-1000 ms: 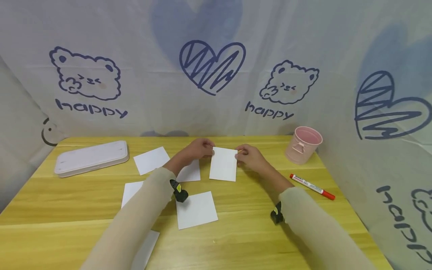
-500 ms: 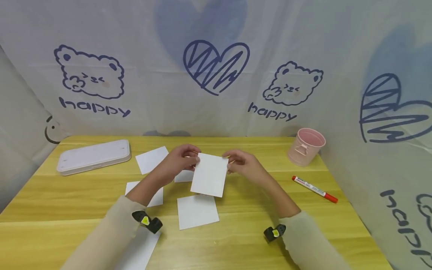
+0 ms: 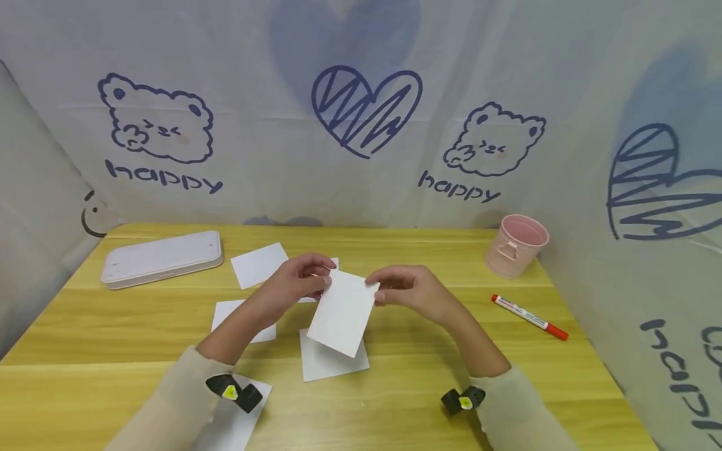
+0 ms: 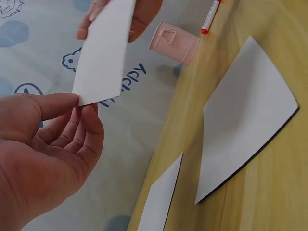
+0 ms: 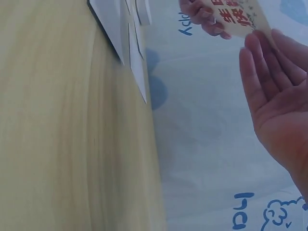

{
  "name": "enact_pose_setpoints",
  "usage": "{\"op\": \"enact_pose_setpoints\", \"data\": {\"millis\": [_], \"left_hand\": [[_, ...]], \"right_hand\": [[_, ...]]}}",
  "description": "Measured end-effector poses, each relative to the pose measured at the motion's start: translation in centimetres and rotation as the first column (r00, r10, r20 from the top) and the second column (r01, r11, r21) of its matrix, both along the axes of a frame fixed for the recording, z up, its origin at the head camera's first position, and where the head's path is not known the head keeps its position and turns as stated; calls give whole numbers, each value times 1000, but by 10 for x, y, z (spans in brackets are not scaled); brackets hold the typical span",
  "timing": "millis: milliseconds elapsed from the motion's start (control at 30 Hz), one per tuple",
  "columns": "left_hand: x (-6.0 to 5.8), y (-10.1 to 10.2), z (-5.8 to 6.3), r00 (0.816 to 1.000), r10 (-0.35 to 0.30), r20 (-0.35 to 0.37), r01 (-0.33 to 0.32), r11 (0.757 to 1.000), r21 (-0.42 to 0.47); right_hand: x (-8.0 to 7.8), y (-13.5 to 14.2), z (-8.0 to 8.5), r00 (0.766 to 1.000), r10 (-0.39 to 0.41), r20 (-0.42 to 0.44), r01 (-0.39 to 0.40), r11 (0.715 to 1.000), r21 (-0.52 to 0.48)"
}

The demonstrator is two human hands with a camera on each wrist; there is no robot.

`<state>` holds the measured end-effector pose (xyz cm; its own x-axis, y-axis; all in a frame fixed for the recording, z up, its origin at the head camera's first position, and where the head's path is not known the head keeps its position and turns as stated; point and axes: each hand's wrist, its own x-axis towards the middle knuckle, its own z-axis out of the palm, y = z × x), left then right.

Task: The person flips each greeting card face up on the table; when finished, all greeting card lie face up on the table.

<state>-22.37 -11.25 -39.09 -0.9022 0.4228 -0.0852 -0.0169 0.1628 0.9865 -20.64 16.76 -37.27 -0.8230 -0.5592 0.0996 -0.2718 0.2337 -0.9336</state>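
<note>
A white card [image 3: 343, 313] is held up over the table, tilted, its blank side towards the head camera. My left hand [image 3: 290, 285] pinches its far left corner between thumb and fingers. At the far right corner, the thumb and fingertips of my right hand [image 3: 414, 291] grip the edge. The right wrist view shows the other side of the card [image 5: 239, 14], printed with red characters and small floral marks. Below it another white card [image 3: 334, 368] lies on the table, partly covered by the held one.
Several more white cards lie to the left, including one at the back [image 3: 259, 265] and one under my left sleeve [image 3: 239, 416]. A whitish flat case [image 3: 163, 260] sits at the back left. On the right are a pink cup [image 3: 510, 252] and a red-capped marker [image 3: 530, 317].
Both hands have brought the card nearer and slightly left, lifting and tilting it over the card below. My forearms have drawn back towards the body.
</note>
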Motion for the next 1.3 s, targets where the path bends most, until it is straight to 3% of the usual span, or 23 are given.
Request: {"op": "enact_pose_setpoints", "data": {"millis": [167, 333, 533, 733, 833, 933, 1033, 1200, 1300], "left_hand": [[6, 5, 1, 995, 16, -99, -24, 996, -85], [17, 6, 14, 975, 7, -221, -31, 994, -106], [24, 7, 25, 974, -50, -220, 46, 999, -23], [21, 6, 20, 978, -66, -195, 67, 998, -3], [19, 6, 17, 978, -44, -202, 40, 999, -23], [20, 7, 15, 978, -1, -210, -6, 999, -33], [23, 12, 16, 977, 12, -215, -21, 999, -43], [30, 23, 14, 971, -62, -230, 41, 995, -93], [31, 26, 12, 968, -85, -234, 61, 993, -105]], "right_hand": [[2, 2, 3, 998, -63, -24, 63, 998, 19], [3, 7, 6, 977, -198, -84, 200, 980, 10], [2, 5, 9, 940, -321, -119, 322, 947, -11], [0, 4, 5, 930, -348, -119, 348, 937, -20], [0, 4, 4, 925, -355, -136, 361, 932, 26], [3, 1, 6, 921, -333, -204, 363, 922, 133], [9, -7, 8, 922, -258, -289, 331, 912, 241], [19, -22, 6, 923, -65, -379, 200, 923, 330], [21, -25, 5, 918, -25, -396, 170, 927, 335]]}}
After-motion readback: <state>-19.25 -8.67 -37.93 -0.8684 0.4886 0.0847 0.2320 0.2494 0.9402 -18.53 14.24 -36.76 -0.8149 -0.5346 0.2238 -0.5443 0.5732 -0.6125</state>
